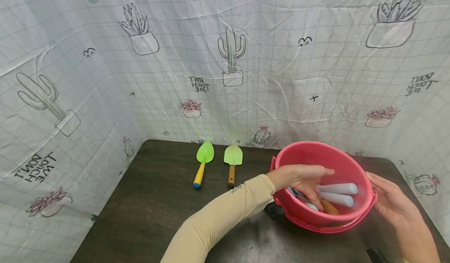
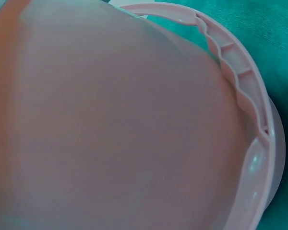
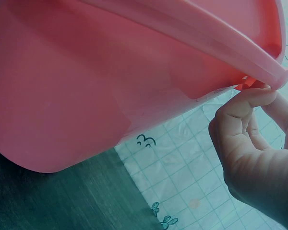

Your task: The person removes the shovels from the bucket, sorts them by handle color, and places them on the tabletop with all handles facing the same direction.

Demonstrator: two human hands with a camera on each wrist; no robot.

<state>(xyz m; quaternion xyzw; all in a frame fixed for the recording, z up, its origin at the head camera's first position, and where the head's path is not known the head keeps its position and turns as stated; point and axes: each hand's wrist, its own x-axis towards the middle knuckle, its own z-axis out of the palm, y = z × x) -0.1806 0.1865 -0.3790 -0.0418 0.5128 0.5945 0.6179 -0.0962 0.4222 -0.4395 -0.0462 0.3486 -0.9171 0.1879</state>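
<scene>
A pink bucket (image 1: 327, 226) stands tilted at the right side of the dark table, its mouth facing me. My left hand (image 1: 306, 182) reaches inside, thumb stretched out and apart, fingers pointing down beside a brown handle-like piece (image 1: 329, 207). Two pale blue rod-shaped handles (image 1: 339, 189) lie next to those fingers. With my right hand (image 1: 393, 200) I pinch the bucket's rim at its right side; the right wrist view shows thumb and finger at the rim's end. Pink plastic of the bucket (image 2: 134, 120) fills most of the left wrist view.
Farther left on the table (image 1: 158, 200) lie a green trowel with a yellow handle (image 1: 205, 157) and a light green trowel with a brown handle (image 1: 233, 159). A black perforated object (image 1: 275, 211) sits by the bucket's left side. A cactus-print cloth (image 1: 281, 79) hangs behind.
</scene>
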